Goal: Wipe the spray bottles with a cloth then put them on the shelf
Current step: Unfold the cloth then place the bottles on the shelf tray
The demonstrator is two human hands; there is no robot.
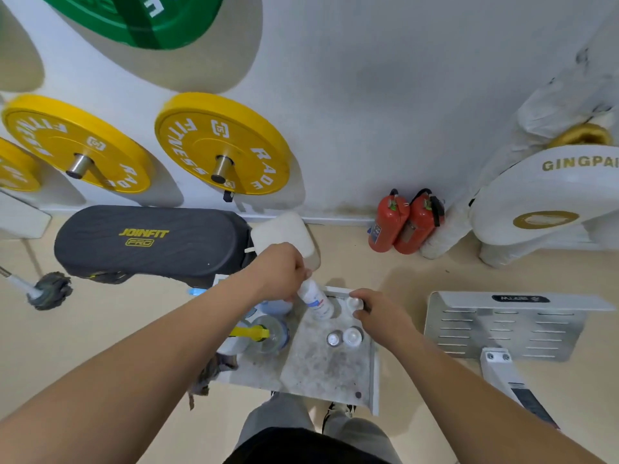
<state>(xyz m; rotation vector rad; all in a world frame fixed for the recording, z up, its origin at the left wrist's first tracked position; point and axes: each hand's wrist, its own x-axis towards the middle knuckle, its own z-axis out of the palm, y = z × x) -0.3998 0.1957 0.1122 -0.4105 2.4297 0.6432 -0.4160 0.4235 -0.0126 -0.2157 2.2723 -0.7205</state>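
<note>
Grip: left hand (284, 272) clamped round head of white spray bottle (316, 301); bottle tilted, base on shelf (318, 366). Right hand (378, 313) pinching small white bottle (355, 302) at shelf's back corner. Two more small bottles (352, 335) stand mid-shelf. Advice: set tilted bottle upright before release, keep clear of neighbours. Cloth (209, 373) hangs at left edge, near yellow-trigger sprayer (251, 333).

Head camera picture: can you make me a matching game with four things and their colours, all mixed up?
Things:
1. weight plate
2. fire extinguishers
3. spray bottle held by the left hand
4. JOINFIT pad

Colours:
A. red
B. dark grey
C. yellow
D. white

Pairs: 1-C, 2-A, 3-D, 4-B.
</note>
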